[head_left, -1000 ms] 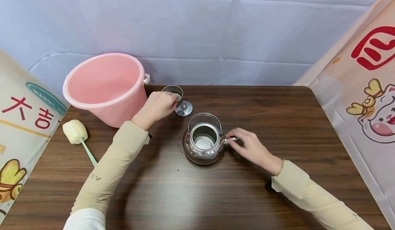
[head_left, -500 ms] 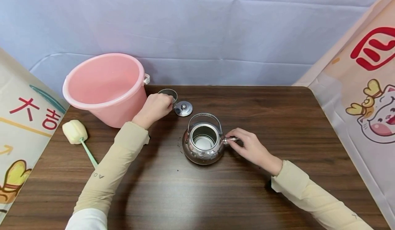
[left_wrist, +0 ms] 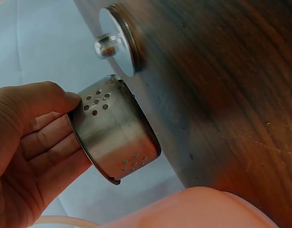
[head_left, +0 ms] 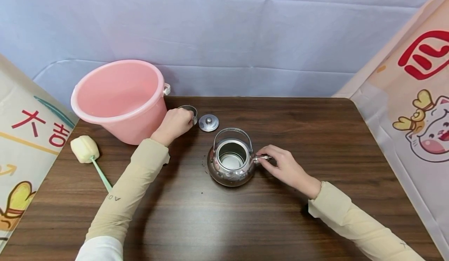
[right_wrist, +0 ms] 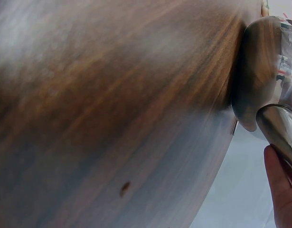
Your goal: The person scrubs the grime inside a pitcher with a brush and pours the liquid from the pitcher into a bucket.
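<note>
Left wrist: perforated steel tea infuser (left_wrist: 115, 130), pinched at the rim by thumb and fingers of left hand (head_left: 176, 121), between pink bucket (head_left: 140, 127) and knobbed lid (head_left: 208, 123). On spout (right_wrist: 278, 126) of lidless teapot (head_left: 229, 179): finger-and-thumb hold, right hand (head_left: 282, 165). Lower level, base first; release once seated.

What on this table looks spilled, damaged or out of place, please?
Only a few tiny spots on the table near the kettle look odd: they break the plain wood surface and may be spilled drops, though too small to tell. The kettle stands upright, with no visible damage.
</note>
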